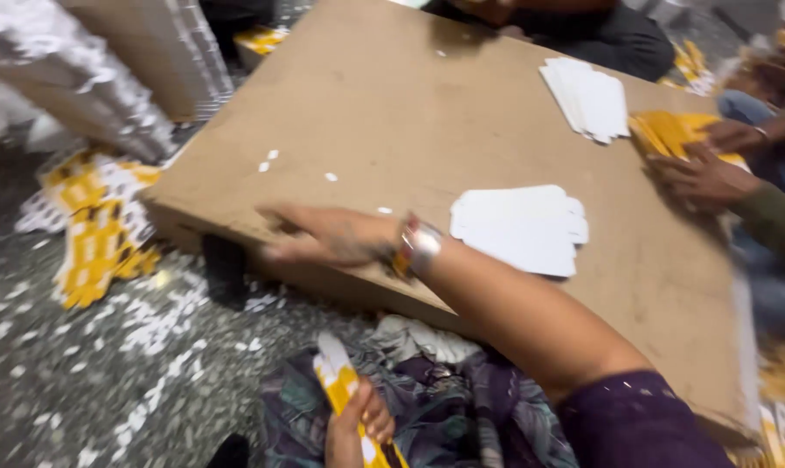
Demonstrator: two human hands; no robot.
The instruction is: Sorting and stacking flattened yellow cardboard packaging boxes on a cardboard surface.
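From the head camera, your right hand (323,236) reaches across from the 4 o'clock corner toward 9 o'clock and lies flat, fingers stretched out and holding nothing, on the near left edge of the big brown board (392,113); bangles (417,246) circle that wrist. Your left hand (358,429) sits at 6 o'clock over your patterned lap cloth (444,407), fingers closed around a yellow-and-white card strip (336,377) that sticks up toward 11 o'clock. Just to the right of your right wrist, near the middle of the frame, a stack of white die-cut cards (522,227) lies on the board, near but apart from your arm. A second white stack (587,97) lies toward 1 o'clock. At 3 o'clock another person's hands (704,169) rest on a pile of yellow cards (670,130) at the board's right edge. At 9 o'clock, yellow-and-white offcuts (94,230) lie heaped on the speckled floor (46,364), with small white paper scraps (163,325) scattered toward 7 o'clock.
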